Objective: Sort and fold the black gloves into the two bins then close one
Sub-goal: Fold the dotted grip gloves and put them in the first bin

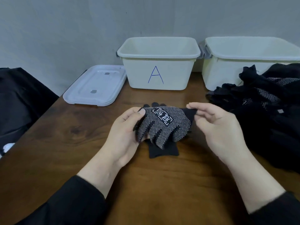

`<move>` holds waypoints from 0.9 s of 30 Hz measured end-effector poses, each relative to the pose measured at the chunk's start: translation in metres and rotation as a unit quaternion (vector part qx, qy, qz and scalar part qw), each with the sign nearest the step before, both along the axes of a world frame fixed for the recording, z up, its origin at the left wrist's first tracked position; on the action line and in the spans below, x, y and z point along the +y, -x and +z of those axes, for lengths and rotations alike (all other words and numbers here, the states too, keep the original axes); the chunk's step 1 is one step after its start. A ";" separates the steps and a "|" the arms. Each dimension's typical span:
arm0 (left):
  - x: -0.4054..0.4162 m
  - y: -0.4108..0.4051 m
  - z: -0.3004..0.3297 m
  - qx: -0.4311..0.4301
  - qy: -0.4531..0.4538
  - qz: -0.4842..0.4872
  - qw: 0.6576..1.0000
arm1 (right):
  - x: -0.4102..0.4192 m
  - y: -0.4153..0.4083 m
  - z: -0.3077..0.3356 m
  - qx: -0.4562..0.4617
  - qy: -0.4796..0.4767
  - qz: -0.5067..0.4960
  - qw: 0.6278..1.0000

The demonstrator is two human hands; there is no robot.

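Black with white dots, a glove (164, 125) is held up over the middle of the brown wooden table (65, 135) — one side is pinched by the left hand (125, 133), the other by the right hand (215, 125). More gloves (259, 101) are piled on the right. Two open white bins are set at the far edge — bin A (159, 62) and another bin (243, 62). A clear lid (95, 86) is laid flat at far left.

Both hands (125, 132) (217, 125) hold one glove (164, 125) — bins (160, 62) behind.
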State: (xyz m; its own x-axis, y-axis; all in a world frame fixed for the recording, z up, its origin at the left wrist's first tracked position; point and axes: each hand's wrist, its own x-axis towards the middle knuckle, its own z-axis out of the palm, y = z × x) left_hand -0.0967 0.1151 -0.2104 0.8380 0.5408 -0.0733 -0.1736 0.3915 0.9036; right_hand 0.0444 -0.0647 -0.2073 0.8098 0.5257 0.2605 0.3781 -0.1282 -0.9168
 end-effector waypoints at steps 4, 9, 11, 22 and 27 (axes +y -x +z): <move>0.004 0.000 0.001 0.017 0.035 0.003 0.999 | 0.008 0.002 -0.006 -0.117 0.067 0.026 0.991; 0.005 -0.001 0.003 0.026 0.082 0.029 0.996 | 0.007 0.002 -0.001 -0.202 0.069 0.007 0.977; 0.008 0.000 0.005 -0.003 0.132 0.042 0.990 | 0.006 0.004 0.005 -0.173 0.054 -0.013 0.983; 0.007 0.005 -0.005 0.104 -0.345 0.205 0.910 | 0.008 -0.003 0.081 -0.078 0.129 -0.027 0.988; -0.003 0.009 -0.013 0.115 -0.631 -0.017 0.767 | 0.009 -0.015 0.097 -0.062 0.115 -0.053 0.990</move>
State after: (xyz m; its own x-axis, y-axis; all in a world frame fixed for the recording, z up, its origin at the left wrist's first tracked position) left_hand -0.1057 0.1125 -0.2230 0.8965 0.2811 0.3424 0.0380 -0.8189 0.5727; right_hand 0.0598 -0.0559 -0.1106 0.8328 0.4968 0.2441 0.4591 -0.3734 -0.8061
